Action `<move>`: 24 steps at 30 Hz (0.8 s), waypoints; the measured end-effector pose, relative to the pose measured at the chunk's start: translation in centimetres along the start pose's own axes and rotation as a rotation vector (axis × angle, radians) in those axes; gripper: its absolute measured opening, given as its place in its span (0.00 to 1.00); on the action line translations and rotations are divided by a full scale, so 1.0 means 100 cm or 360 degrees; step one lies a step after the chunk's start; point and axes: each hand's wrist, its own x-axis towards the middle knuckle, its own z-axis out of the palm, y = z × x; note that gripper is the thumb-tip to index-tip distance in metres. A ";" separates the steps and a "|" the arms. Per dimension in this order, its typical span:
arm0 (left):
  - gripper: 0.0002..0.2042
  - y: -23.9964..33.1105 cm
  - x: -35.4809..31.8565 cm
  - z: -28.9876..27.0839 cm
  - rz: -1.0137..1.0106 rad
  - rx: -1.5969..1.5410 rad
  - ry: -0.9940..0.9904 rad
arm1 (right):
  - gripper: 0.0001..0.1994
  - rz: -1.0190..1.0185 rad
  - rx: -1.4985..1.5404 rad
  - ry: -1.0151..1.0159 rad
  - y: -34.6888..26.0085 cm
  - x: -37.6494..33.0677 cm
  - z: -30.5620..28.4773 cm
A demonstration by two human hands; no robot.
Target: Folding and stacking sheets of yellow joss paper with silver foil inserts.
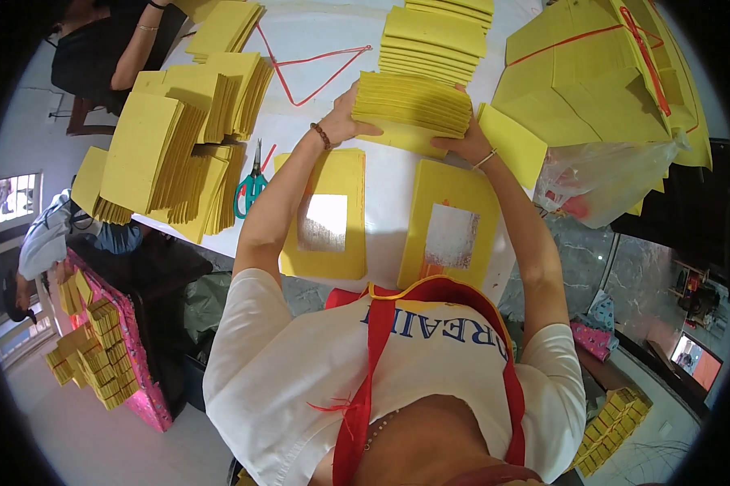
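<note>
Both hands press on the ends of a thick stack of yellow paper [414, 101] at the middle of the table. My left hand [344, 123] has its left end, the thumb along the near side and the fingers partly hidden. My right hand [469, 143] closes round the right end, with the thumb in front. Nearer to me lie two flat yellow piles, the left pile [323, 174] and the right pile [462, 185], each with a silvery patch on top. Beyond the held stack stands a row of yellow paper bundles [430, 40].
Teal-handled scissors [251, 190] lie left of my left forearm, beside fanned yellow bundles [142, 150]. A red strap [320, 61] curls on the white table. At right are a large tied yellow block [584, 65] and a clear plastic bag [604, 182]. Another person's arm [138, 49] is at far left.
</note>
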 end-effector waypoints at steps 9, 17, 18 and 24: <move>0.39 0.043 -0.039 -0.013 0.0094 -0.0419 -0.0046 | 0.32 0.0067 0.0492 0.0198 -0.050 -0.012 0.030; 0.40 0.059 -0.074 -0.007 0.0013 -0.0990 0.0206 | 0.29 0.0136 0.1022 0.0308 -0.061 -0.016 0.079; 0.40 0.067 -0.074 -0.011 0.0013 -0.1075 0.0164 | 0.28 0.0155 0.1020 0.0340 -0.064 -0.016 0.080; 0.35 0.075 -0.069 -0.032 -0.0046 -0.0869 0.0139 | 0.28 0.0220 0.0875 0.0204 -0.090 -0.003 0.075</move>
